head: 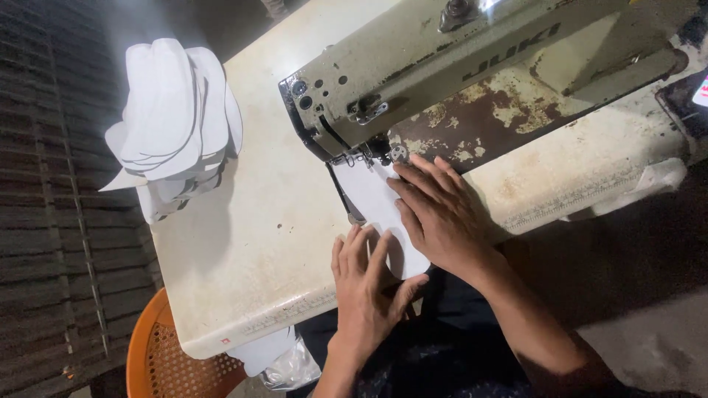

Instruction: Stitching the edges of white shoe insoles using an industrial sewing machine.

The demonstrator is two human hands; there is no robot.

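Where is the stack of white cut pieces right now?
In the head view, the stack of white cut pieces sits at the table's far-left corner, left of the sewing machine and apart from both hands.

1 small red rectangular label (224, 341) sits on the front edge of my cream table (243, 243), near its left corner. Dark raised lettering (510, 53) runs along the sewing machine's olive-grey arm (442, 66). 1 lit screen corner (700, 94), pinkish-white, shows at far right.
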